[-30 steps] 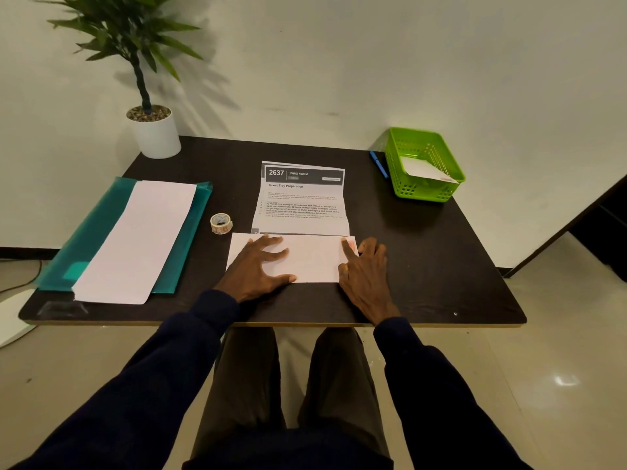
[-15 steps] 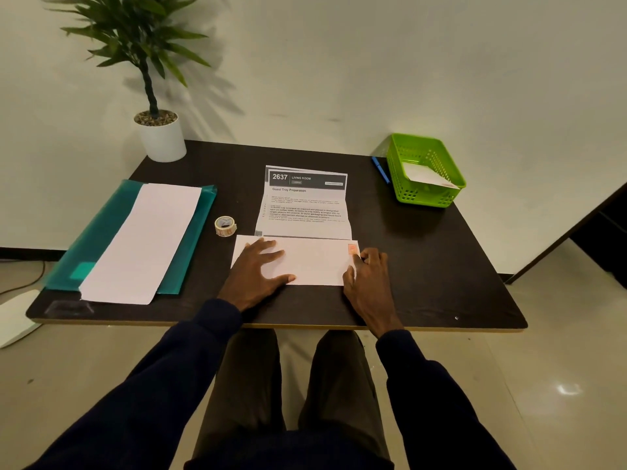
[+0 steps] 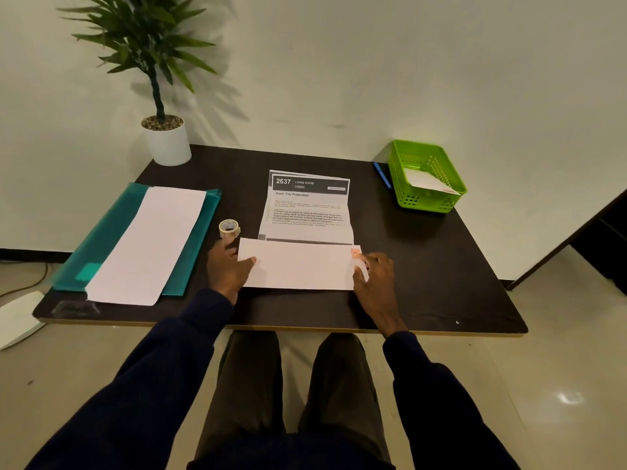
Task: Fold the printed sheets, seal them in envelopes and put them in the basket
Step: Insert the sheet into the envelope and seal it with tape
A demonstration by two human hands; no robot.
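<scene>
A printed sheet (image 3: 307,212) headed "2637 Living Room" lies creased and partly unfolded at the middle of the dark table (image 3: 441,266). A white envelope (image 3: 302,268) with an orange mark in its top right corner lies across the sheet's near edge. My left hand (image 3: 226,268) grips the envelope's left end, thumb on top. At the right end, beside the orange mark, my right hand (image 3: 373,276) grips it too. The green basket (image 3: 424,201) stands at the far right corner with a white envelope (image 3: 428,182) inside.
A small tape roll (image 3: 229,228) stands just beyond my left hand. A teal folder (image 3: 101,239) under a stack of white paper (image 3: 149,242) fills the table's left side. A blue pen (image 3: 382,175) lies beside the basket, and a potted plant (image 3: 168,144) occupies the far left corner.
Both hands lay flat on top of the envelope before. They have slid apart, the left one leftwards and the right one rightwards, and now sit at its two ends.
</scene>
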